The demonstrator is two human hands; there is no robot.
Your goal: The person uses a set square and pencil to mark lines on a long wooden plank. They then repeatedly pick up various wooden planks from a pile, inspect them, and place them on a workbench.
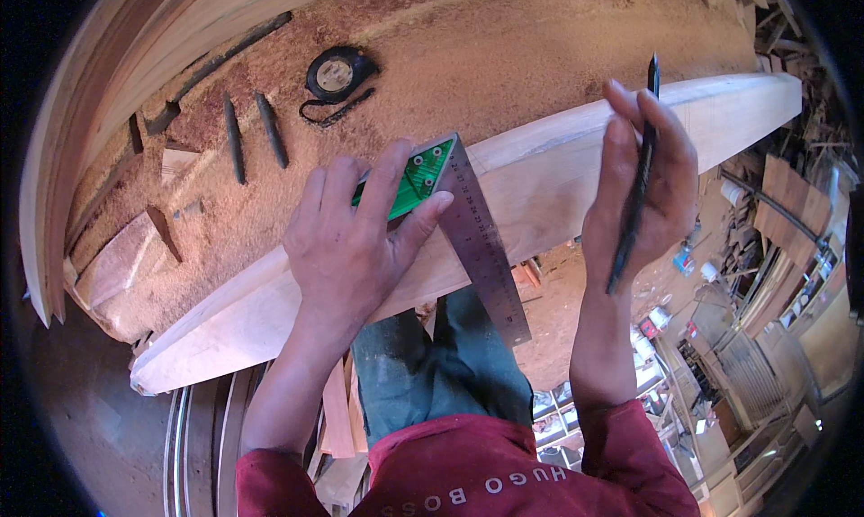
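Note:
A long pale wooden board (549,188) lies across the near side of the work surface. On its top rests a try square with a green handle (418,182); the metal blade (481,238) crosses the board and sticks out past its near edge. My left hand (346,220) is closed around the green handle, thumb on the near side and fingers over the far side. Above the board's right half, my right hand (652,175) is raised with a dark pencil (642,184) held between its fingers, the sharp tip pointing up and away.
The sawdust-covered work surface (504,49) holds a black tape measure (335,73) with a cord, two dark slim sticks (270,130) and wood offcuts (180,163). Curved timber (99,94) borders the far left. Stacked wood and clutter (792,202) stand on the floor at right.

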